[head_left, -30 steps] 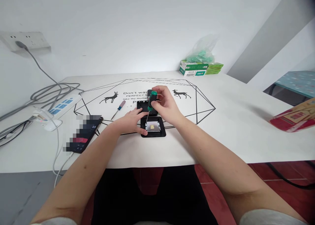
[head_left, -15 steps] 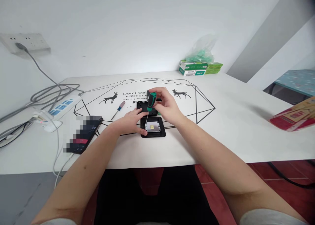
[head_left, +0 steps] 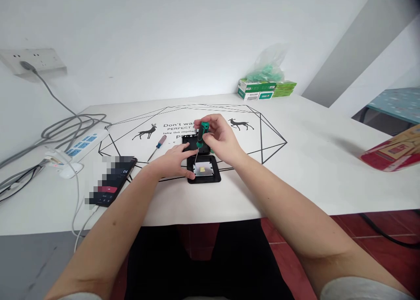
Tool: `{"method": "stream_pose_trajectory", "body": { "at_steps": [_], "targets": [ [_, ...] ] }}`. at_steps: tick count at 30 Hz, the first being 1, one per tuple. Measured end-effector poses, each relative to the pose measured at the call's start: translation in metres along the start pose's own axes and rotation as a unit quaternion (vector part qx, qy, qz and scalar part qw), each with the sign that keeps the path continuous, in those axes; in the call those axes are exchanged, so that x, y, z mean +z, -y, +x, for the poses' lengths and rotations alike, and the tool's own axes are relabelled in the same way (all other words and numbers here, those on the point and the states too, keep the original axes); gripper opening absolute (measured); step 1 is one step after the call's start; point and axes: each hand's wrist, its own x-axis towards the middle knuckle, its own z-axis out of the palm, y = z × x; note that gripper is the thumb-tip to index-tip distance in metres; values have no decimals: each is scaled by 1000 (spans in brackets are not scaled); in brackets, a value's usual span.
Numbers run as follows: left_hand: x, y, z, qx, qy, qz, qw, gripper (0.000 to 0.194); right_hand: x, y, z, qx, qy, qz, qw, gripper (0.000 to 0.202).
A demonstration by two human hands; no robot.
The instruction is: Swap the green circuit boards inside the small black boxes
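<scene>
The right hand (head_left: 220,137), grip closed, holds a screwdriver (head_left: 200,142), probably light, stiff, best held by its handle (head_left: 202,133); left hand (head_left: 173,161) spread open.

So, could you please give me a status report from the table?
Right grip on green screwdriver, tip near corner of metal plate. Left grip at left edge of black case. Other screwdriver lies left; nothing visibly blocking.

The right hand (head_left: 222,139) holds a green-and-black screwdriver (head_left: 201,137), its tip at the far left corner of a metal plate (head_left: 209,169) in a black case (head_left: 217,178) on the desk (head_left: 315,173). The left hand (head_left: 175,161) lies spread, thumb against the case. Another screwdriver (head_left: 159,144) and a phone (head_left: 122,180) lie to the left.
</scene>
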Motion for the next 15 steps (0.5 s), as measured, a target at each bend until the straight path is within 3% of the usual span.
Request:
{"method": "stream_pose_trajectory", "body": {
  "at_steps": [7, 11, 15],
  "targets": [
    [1, 1, 0, 23, -57, 22, 998, 89, 0, -8, 2, 21, -64, -78, 995, 46],
    [0, -2, -2, 80, -126, 32, 988, 56, -10, -11, 7, 5, -128, -69, 989, 53],
    [1, -5, 0, 132, -188, 43, 972, 25, -19, -11, 11, -9, -142, -71, 987, 56]
  ]
}}
